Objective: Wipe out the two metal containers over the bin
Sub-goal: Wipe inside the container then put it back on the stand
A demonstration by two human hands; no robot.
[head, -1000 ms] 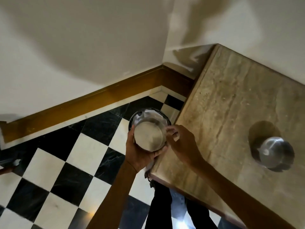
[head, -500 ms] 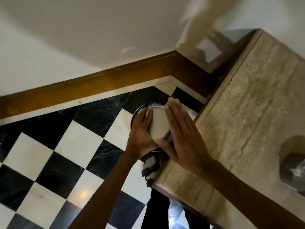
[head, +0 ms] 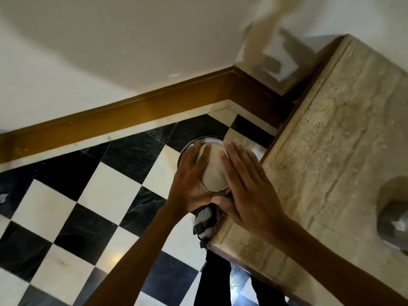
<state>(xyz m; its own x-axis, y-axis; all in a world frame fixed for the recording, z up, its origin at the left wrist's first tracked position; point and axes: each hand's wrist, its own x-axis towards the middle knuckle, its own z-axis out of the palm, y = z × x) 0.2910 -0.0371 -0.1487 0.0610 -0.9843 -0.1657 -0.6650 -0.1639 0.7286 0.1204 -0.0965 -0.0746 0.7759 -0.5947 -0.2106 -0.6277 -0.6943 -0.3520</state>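
Head view: the left hand (head: 189,180) wraps around a metal container (head: 213,171), gripping its side, held above the bin (head: 189,146) on the checkered floor (head: 110,195). The container's visible round face looks pale and dull; whether anything is inside cannot be told. The right hand (head: 245,184) lies flat, fingers extended together, against the container's right side. A second container (head: 395,226) sits blurred on the stone table (head: 331,151) at the right edge, contents unclear.

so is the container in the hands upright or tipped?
Tipped: the metal container shows its round base to the camera, mouth facing down toward the bin. Left hand grips its side; right hand lies flat against it.
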